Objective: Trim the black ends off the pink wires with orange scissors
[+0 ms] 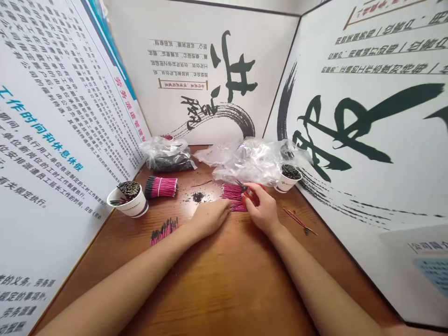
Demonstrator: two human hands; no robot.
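Pink wires (231, 191) lie side by side in a flat group on the wooden table, between my two hands. My left hand (212, 217) rests at the near left edge of this group, its fingers pressed together on the end of a pink wire; the fingertips are partly hidden. In my right hand (264, 210) are red-handled scissors (252, 196), their dark blades pointing left over the far end of the wires. Behind my left forearm lie more pink wires with black ends (164, 232). Black crumbs (198, 197) are heaped left of the wire group.
At the left stand a paper cup (135, 209) of black-tipped pieces and a tied wire bundle (161, 186). Clear plastic bags (245, 161) and a bag of black pieces (171, 161) lie behind. Another filled cup (287, 179) and loose wires (300, 221) are right. Printed panels enclose the table.
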